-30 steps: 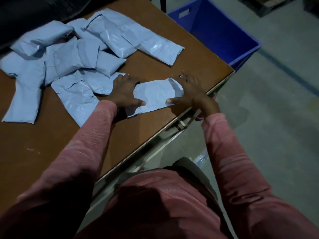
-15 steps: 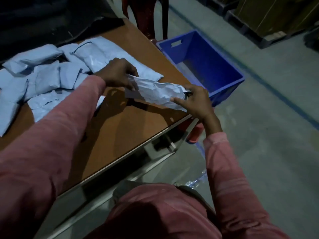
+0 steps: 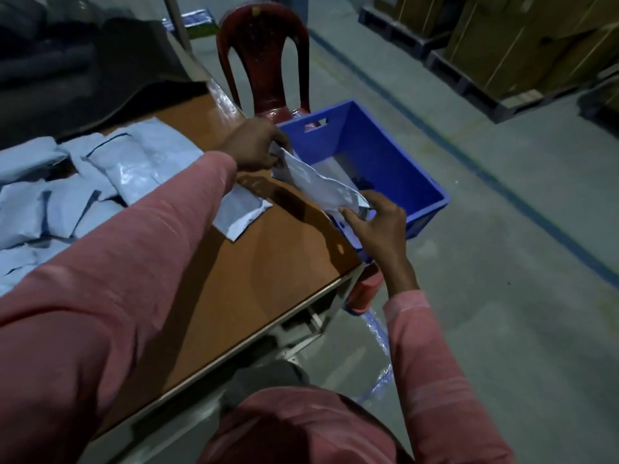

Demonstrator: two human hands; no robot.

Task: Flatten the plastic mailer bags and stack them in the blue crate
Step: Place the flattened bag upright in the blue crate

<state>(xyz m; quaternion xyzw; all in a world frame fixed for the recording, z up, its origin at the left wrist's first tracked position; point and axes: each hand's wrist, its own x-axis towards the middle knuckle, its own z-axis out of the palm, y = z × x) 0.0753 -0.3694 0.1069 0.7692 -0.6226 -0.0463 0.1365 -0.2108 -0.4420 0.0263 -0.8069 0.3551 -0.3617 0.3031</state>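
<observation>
Crumpled grey plastic mailer bag (image 3: 315,182) pinched at both ends, left grip (image 3: 251,147) far, right grip (image 3: 382,226) near, blue plastic crate (image 3: 385,152) at two o'clock

Mailer bag (image 3: 315,184) no longer flat on the table (image 3: 254,279); a second ago both hands pressed it down near the table edge; half a second ago it was lifted, stretched between them above the edge; now it has moved past the table corner and hangs tilted over the blue crate (image 3: 385,145); left hand (image 3: 254,147) now pinches the upper end, right hand (image 3: 378,226) grips the lower end; view has swung toward the crate, red plastic chair (image 3: 264,55) now mostly in frame.
</observation>
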